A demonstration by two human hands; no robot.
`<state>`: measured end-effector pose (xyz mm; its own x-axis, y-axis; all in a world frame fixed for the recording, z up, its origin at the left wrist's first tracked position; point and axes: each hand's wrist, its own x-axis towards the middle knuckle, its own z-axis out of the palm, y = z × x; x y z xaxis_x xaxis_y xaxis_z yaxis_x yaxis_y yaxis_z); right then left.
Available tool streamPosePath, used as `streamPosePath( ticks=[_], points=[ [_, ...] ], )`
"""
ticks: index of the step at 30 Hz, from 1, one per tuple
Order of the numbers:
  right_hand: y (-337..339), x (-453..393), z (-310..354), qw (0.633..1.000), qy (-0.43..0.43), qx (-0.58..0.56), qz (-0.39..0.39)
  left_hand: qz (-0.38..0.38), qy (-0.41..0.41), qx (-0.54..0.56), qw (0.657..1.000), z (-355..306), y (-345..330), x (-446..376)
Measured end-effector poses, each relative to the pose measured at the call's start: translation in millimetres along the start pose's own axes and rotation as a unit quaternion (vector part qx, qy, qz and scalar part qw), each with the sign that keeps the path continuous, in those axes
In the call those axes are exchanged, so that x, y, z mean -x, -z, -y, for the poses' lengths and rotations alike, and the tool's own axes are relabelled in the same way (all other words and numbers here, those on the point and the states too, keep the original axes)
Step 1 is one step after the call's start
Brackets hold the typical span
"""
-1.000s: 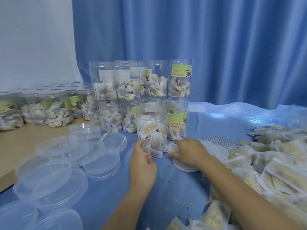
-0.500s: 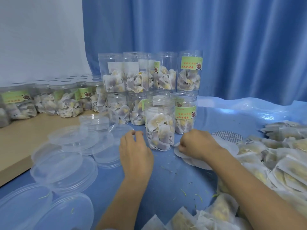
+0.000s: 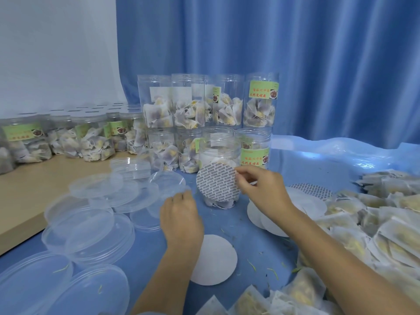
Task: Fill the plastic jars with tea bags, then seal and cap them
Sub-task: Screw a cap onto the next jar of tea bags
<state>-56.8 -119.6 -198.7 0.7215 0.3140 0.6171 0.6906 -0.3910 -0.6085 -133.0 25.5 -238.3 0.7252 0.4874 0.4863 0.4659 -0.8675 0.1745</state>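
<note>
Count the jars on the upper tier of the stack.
4, in a row: left jar, second jar, third jar, right jar showing its green label. More behind may be hidden.

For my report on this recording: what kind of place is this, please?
Probably a small hand-packing workspace for tea: stacked jars of tea bags, loose clear lids, a heap of tea bags, blue curtain.

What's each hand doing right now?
Left hand: fingers curled near a clear lid; grip cannot be told.
Right hand: pinching a printed seal disc.
</note>
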Motion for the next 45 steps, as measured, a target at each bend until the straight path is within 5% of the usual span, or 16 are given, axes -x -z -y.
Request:
streamPosePath(
  ticks=[3, 6, 10, 13, 19, 23, 26, 28, 30, 33, 36, 38, 41, 42, 45],
  points=[
    [0.6, -2.1, 0.3, 0.997, -0.050, -0.021, -0.050, -0.163, 0.022, 0.208, 0.964, -8.3, 10.7, 1.0],
    [2.5, -3.7, 1.6, 0.989, -0.090, -0.080, -0.081, -0.263, 0.086, 0.436, 0.856, -9.4, 14.6, -1.6],
    [1.9, -4.0, 7.6, 0.972, -0.139, -0.188, -0.029, -0.157, 0.214, 0.687, 0.676, -0.6, 18.7, -11.3],
    [0.3, -3.8, 11.4, 0.943, -0.168, -0.268, 0.099, -0.087, 0.219, 0.726, 0.647, 1.2, 17.5, -14.0],
    [2.3, -1.2, 18.1, 0.869, -0.153, -0.407, 0.235, -0.034, 0.187, 0.680, 0.708, -8.3, 19.7, -9.4],
    [-1.2, -0.5, 25.9, 0.891, -0.085, -0.389, 0.219, -0.036, 0.151, 0.675, 0.722, -12.3, 25.6, -8.3],
    [3.2, 0.6, 38.9, 0.980, 0.035, -0.156, 0.117, -0.002, 0.146, 0.711, 0.688, -19.5, 34.2, -7.3],
    [7.1, 0.4, 43.5, 0.984, 0.140, 0.036, 0.105, 0.014, 0.142, 0.756, 0.639, -23.3, 41.8, -9.5],
    [13.0, -0.8, 47.3, 0.978, 0.147, 0.119, 0.091, 0.026, 0.120, 0.777, 0.617, -25.3, 49.8, -12.4],
    [22.9, -8.2, 47.3, 0.980, 0.103, 0.158, 0.058, 0.064, 0.082, 0.786, 0.609, -30.6, 58.5, -17.3],
    [34.2, -16.5, 37.4, 0.997, 0.003, 0.017, 0.073, 0.108, 0.056, 0.798, 0.590, -38.9, 65.7, -27.7],
    [39.2, -19.1, 25.6, 0.988, -0.074, -0.125, 0.054, 0.047, 0.065, 0.769, 0.634, -43.2, 61.2, -39.6],
    [39.3, -20.7, 11.6, 0.925, -0.191, -0.328, 0.035, -0.025, 0.076, 0.573, 0.816, -45.6, 40.7, -55.6],
    [37.8, -20.9, 8.5, 0.896, -0.228, -0.378, 0.043, -0.014, 0.072, 0.528, 0.846, -46.4, 31.0, -58.2],
    [33.2, -18.9, 1.1, 0.834, -0.300, -0.459, 0.065, 0.031, 0.059, 0.523, 0.850, -46.6, -0.3, -57.6]
  ],
)
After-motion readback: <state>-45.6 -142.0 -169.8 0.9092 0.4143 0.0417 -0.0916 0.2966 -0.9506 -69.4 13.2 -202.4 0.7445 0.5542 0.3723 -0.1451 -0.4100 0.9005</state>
